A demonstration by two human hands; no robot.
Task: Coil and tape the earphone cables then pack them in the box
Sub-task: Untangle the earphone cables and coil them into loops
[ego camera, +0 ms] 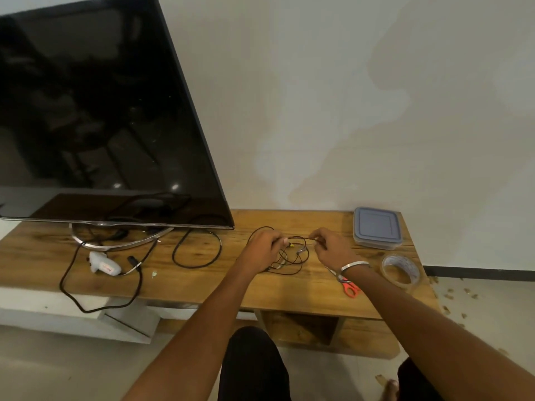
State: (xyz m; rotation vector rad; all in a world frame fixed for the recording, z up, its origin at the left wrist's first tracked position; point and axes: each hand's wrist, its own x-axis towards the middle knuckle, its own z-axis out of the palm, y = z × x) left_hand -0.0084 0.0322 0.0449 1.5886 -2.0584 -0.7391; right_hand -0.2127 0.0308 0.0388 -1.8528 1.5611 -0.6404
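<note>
Earphone cable (289,257), loosely looped on the wooden table (202,273) at frame centre, is pinched at either end of a short taut stretch by the left hand (262,246) and right hand (333,248), with the lidded box (376,228) and tape roll (401,270) seen at right.

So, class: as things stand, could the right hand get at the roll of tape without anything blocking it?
Probably yes. The roll of tape lies on the table just beyond the right hand, with bare wood between them. But that hand pinches the earphone cable, so it would have to let go first.
</note>
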